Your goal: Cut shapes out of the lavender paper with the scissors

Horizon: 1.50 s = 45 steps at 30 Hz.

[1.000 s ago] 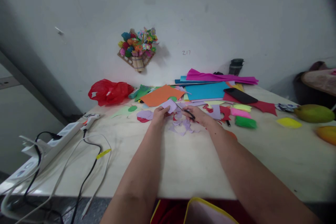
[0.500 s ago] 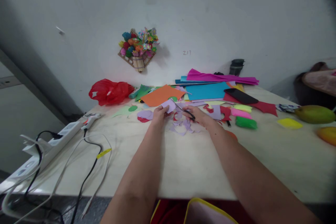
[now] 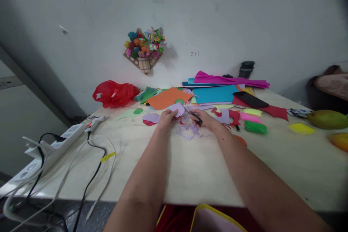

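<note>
My left hand (image 3: 168, 116) pinches a piece of purple paper (image 3: 177, 108) whose upper edge is rounded. My right hand (image 3: 202, 119) is closed round the dark handles of a pair of scissors (image 3: 196, 117), and their blades point up and left to the paper's right edge. Below the hands lie purple paper scraps (image 3: 187, 131) with curved cuts. Left of my left hand, purple cut-outs (image 3: 152, 117) overlap red ones (image 3: 148, 123). An orange sheet (image 3: 170, 98) and a green circle (image 3: 179, 101) lie just behind the held paper.
Blue sheets (image 3: 214, 94), a black phone (image 3: 250, 99) and coloured packets (image 3: 255, 127) lie to the right, with a green mango-like fruit (image 3: 326, 119) farther out. At left are a red plastic bag (image 3: 115, 94), a white power strip (image 3: 51, 152) and loose cables (image 3: 95, 181).
The purple paper has turned in my left hand, and its upper edge now looks rounder. My right hand keeps the scissors beside it. The view has shifted slightly.
</note>
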Each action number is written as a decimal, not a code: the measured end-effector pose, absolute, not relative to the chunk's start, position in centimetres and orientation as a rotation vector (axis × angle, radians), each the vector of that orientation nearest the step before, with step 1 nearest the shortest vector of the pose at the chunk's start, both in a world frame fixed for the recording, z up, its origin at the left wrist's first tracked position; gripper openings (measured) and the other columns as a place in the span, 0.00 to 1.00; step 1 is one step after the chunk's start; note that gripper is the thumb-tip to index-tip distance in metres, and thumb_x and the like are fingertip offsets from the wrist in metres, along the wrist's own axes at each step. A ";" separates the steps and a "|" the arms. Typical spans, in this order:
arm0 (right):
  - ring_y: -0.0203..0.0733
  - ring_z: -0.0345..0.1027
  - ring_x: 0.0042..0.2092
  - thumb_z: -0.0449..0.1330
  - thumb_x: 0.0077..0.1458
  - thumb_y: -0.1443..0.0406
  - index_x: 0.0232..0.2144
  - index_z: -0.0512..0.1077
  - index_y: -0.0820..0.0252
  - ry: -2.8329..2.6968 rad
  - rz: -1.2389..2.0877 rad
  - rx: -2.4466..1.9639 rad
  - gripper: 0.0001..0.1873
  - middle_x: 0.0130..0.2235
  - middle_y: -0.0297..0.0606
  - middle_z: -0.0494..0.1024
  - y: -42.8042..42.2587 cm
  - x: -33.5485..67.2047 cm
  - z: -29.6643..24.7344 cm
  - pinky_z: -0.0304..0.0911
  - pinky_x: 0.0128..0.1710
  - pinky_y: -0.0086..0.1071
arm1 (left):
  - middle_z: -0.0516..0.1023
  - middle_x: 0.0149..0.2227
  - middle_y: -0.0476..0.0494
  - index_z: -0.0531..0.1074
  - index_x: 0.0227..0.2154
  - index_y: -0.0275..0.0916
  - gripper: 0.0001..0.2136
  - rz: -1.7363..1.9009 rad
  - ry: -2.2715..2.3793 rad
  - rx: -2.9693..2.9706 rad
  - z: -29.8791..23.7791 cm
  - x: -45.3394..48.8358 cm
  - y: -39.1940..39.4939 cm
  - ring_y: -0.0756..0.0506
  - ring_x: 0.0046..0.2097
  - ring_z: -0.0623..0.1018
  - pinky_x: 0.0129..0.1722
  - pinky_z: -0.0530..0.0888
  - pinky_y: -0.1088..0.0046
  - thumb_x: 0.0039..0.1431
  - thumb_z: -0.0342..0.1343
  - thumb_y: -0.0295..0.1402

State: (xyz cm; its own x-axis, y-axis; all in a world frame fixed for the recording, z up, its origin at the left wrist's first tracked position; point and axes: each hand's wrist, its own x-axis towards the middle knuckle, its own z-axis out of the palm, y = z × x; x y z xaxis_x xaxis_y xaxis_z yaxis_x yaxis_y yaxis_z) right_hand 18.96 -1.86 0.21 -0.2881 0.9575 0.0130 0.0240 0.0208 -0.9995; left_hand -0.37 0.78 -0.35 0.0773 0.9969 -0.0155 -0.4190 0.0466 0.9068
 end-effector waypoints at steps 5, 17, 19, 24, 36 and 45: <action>0.31 0.55 0.17 0.70 0.45 0.56 0.37 0.68 0.59 -1.411 1.384 -1.149 0.22 0.16 0.25 0.67 -2.4 18.7 1.0 0.50 0.16 0.25 | 0.81 0.27 0.41 0.77 0.27 0.30 0.09 1.309 0.854 0.899 -0.2 -0.3 0.7 0.49 0.27 0.79 0.32 0.80 0.72 0.46 0.73 0.25; 0.31 0.54 0.17 0.69 0.46 0.58 0.37 0.68 0.59 -1.437 1.327 -1.177 0.19 0.16 0.25 0.67 -2.2 18.6 0.7 0.47 0.16 0.25 | 0.81 0.28 0.41 0.77 0.27 0.30 0.07 1.332 0.866 0.853 0.2 -0.2 0.4 0.48 0.28 0.80 0.34 0.81 0.70 0.48 0.71 0.23; 0.31 0.55 0.17 0.69 0.46 0.59 0.38 0.68 0.59 -1.437 1.323 -1.171 0.19 0.17 0.25 0.67 -2.2 18.7 0.7 0.48 0.16 0.25 | 0.81 0.29 0.41 0.77 0.28 0.30 0.08 1.334 0.871 0.853 0.1 -0.2 0.5 0.48 0.28 0.80 0.36 0.81 0.69 0.48 0.71 0.24; 0.31 0.55 0.17 0.70 0.46 0.59 0.38 0.68 0.60 -1.462 1.305 -1.147 0.20 0.17 0.25 0.68 -2.2 18.7 0.5 0.50 0.17 0.25 | 0.81 0.30 0.39 0.78 0.29 0.30 0.07 1.344 0.870 0.849 -0.2 -0.3 0.7 0.47 0.29 0.80 0.37 0.81 0.68 0.49 0.71 0.24; 0.31 0.56 0.17 0.70 0.46 0.59 0.40 0.69 0.60 -1.462 1.298 -1.150 0.21 0.17 0.26 0.68 -2.1 18.6 0.5 0.49 0.16 0.25 | 0.81 0.29 0.41 0.77 0.30 0.31 0.10 1.368 0.868 0.843 -0.4 -0.4 1.0 0.48 0.29 0.80 0.35 0.82 0.69 0.47 0.72 0.26; 0.32 0.55 0.16 0.70 0.46 0.59 0.41 0.70 0.61 -1.471 1.296 -1.162 0.22 0.16 0.25 0.67 -2.1 18.5 0.5 0.48 0.15 0.25 | 0.81 0.29 0.41 0.77 0.29 0.31 0.07 1.403 0.896 0.835 -0.5 -0.5 1.1 0.46 0.29 0.81 0.37 0.82 0.67 0.49 0.70 0.25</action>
